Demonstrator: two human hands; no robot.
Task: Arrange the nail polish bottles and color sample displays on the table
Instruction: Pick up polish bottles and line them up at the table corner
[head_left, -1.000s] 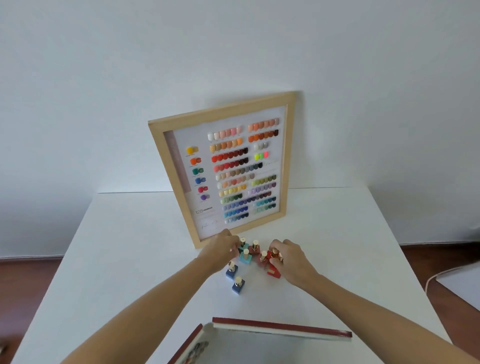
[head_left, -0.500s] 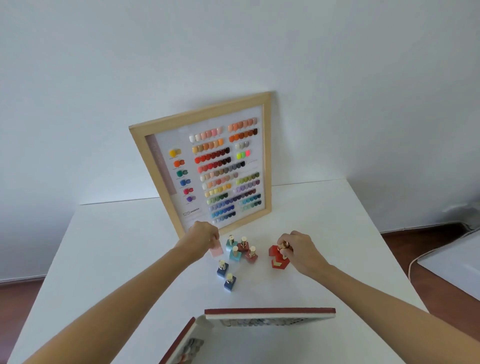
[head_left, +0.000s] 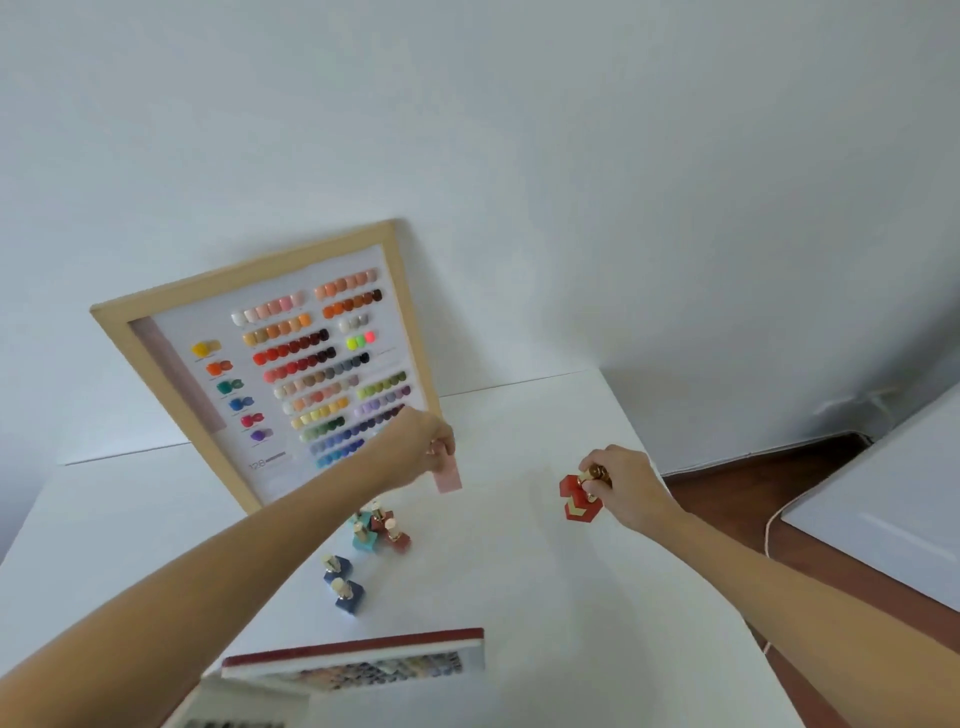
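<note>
A wood-framed color sample board (head_left: 291, 358) leans on the wall at the back of the white table (head_left: 519, 571). My left hand (head_left: 415, 447) holds a pink nail polish bottle (head_left: 448, 475) just in front of the board's lower right corner. My right hand (head_left: 621, 486) grips the gold caps of red bottles (head_left: 575, 500) to the right, near the table's right side. Several bottles stay grouped in the middle: teal and dark red ones (head_left: 382, 530) and two navy ones (head_left: 343, 582). A red-edged sample book (head_left: 358, 662) lies open at the front edge.
The table's right edge runs close to my right hand, with dark wood floor (head_left: 769, 478) beyond it. A white surface (head_left: 893, 499) stands at the far right, with a thin cord running along the floor beside it.
My left hand lifted the pink bottle out of the cluster and carried it right and up. My right hand pulled the red bottles away to the right. The camera turned right.
</note>
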